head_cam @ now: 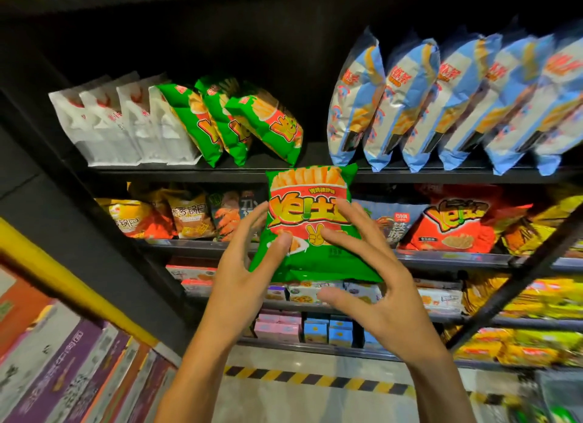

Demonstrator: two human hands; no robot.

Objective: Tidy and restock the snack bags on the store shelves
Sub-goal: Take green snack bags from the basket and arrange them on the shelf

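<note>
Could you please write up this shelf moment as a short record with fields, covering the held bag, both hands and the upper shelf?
held item: green snack bag, upright, front facing the camera
left hand: grips the bag's left edge
right hand: grips the bag's right side
upper shelf, left to right: white bags, three matching green bags, blue bags
gap: bare shelf space between the green and blue bags
bag position: in front of the shelf edge, not yet placed

The top shelf [284, 171] carries four white bags [104, 132] at the left, three green chip bags [239, 122] beside them, and six blue bags [441, 107] at the right. A fourth green bag [310, 227] sits between two hands.
</note>
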